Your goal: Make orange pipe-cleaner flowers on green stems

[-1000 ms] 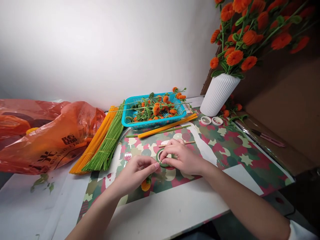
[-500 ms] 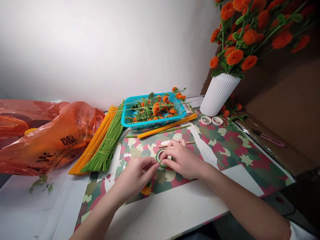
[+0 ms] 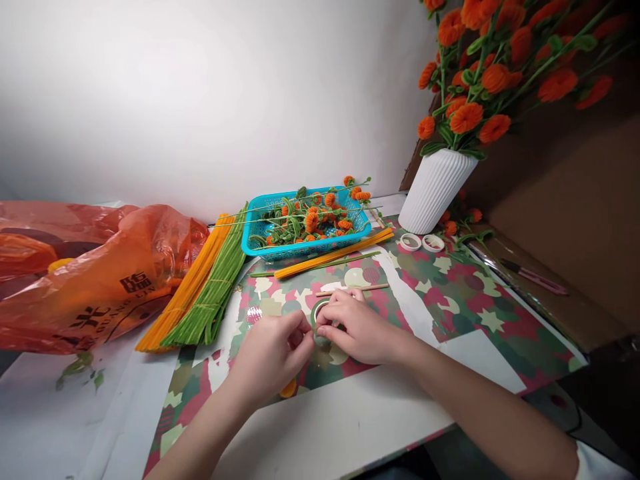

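My left hand (image 3: 275,353) is closed, thumb and index finger pinched together. Below its palm shows part of a yellow-orange chenille flower (image 3: 289,388); the stem is hidden within the fingers. My right hand (image 3: 353,325) meets it fingertip to fingertip, closed in a pinch on a narrow strip of green floral tape (image 3: 315,329). Under the right fingers lies the green tape roll (image 3: 316,308), partly covered. A thin tan stick (image 3: 373,288) rests just beyond the right hand.
Behind the hands are a blue basket (image 3: 245,243) of orange flowers, yellow pipe cleaners (image 3: 333,253) and a green bundle (image 3: 213,303). An orange plastic bag (image 3: 115,267) lies left. At right stand a white vase (image 3: 435,193), white tape rings (image 3: 411,242) and a pink cutter (image 3: 543,280).
The left hand has rolled, its thumb and finger drawing closer together. The yellow-orange flower beneath it has turned and sits slightly lower. The right hand stays nearly in place.
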`<state>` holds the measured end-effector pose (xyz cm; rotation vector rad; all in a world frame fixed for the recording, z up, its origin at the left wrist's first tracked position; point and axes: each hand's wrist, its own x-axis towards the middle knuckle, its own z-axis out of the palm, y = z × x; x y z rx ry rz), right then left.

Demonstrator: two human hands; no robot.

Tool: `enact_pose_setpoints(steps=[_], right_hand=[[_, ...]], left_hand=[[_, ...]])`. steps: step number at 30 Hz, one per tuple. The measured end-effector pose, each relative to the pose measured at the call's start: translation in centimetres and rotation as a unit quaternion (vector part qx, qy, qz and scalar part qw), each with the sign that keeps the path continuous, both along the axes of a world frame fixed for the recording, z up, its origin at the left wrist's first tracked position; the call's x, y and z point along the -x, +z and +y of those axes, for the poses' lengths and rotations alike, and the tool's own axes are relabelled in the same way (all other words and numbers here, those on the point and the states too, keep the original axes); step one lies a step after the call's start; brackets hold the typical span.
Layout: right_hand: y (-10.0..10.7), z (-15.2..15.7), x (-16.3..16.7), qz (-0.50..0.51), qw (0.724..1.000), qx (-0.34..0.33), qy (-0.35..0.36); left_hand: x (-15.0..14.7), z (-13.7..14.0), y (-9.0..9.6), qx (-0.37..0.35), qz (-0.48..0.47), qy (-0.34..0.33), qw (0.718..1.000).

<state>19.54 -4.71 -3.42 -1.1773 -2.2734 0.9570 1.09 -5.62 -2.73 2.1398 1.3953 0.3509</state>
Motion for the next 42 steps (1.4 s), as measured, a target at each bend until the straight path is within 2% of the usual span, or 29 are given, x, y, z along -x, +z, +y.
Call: enact_pose_setpoints(steps=[3, 5, 7, 9, 11, 13, 17, 20, 23, 29, 36, 42], right_hand=[[-0.4, -0.2, 0.3, 0.004, 0.999, -0.012, -0.034], [-0.5, -0.3, 0.5, 0.009, 0.999, -0.015, -0.038], [-0.4, -0.4, 0.6, 0.018, 0.999, -0.016, -0.044], [-0.3, -0.3, 0.6, 0.038, 0.997, -0.020, -0.069], [-0.2, -0.2, 0.6, 0.059, 0.995, -0.019, -0.079], [-0.3, -0.1, 0.5, 0.076, 0.995, -0.010, -0.064], [-0.8, -0.3, 0.4, 0.084, 0.994, -0.010, -0.065], [-1.0, -0.3, 0.5, 0.088, 0.995, -0.004, -0.055], [-0.8, -0.3, 0.4, 0.092, 0.994, 0.010, -0.061], [-0.5, -0.3, 0.3, 0.086, 0.996, 0.021, -0.007], [-0.6, -0.3, 0.0, 0.045, 0.997, -0.039, 0.041], [-0.7, -0.2, -0.1, 0.065, 0.995, -0.053, 0.063]], left_hand=[[0.1, 0.1, -0.6, -0.141, 0.099, -0.006, 0.985], [0.8, 0.7, -0.6, -0.219, 0.135, 0.027, 0.966], [1.9, 1.6, -0.1, -0.280, 0.145, 0.154, 0.936], [2.8, 2.2, 0.6, -0.241, 0.055, 0.155, 0.956], [3.1, 2.6, 1.0, -0.159, -0.047, 0.122, 0.979], [2.7, 2.5, 1.0, -0.079, -0.131, 0.126, 0.980], [1.4, 2.3, 0.2, 0.070, -0.293, 0.171, 0.938], [1.1, 2.2, -0.3, 0.134, -0.355, 0.207, 0.902], [1.0, 2.2, -0.7, 0.188, -0.393, 0.215, 0.874], [0.5, 2.0, -1.0, 0.192, -0.419, 0.199, 0.864], [0.3, 1.4, -0.9, 0.156, -0.382, 0.187, 0.892], [-0.1, 1.2, -1.3, 0.144, -0.381, 0.164, 0.898]])
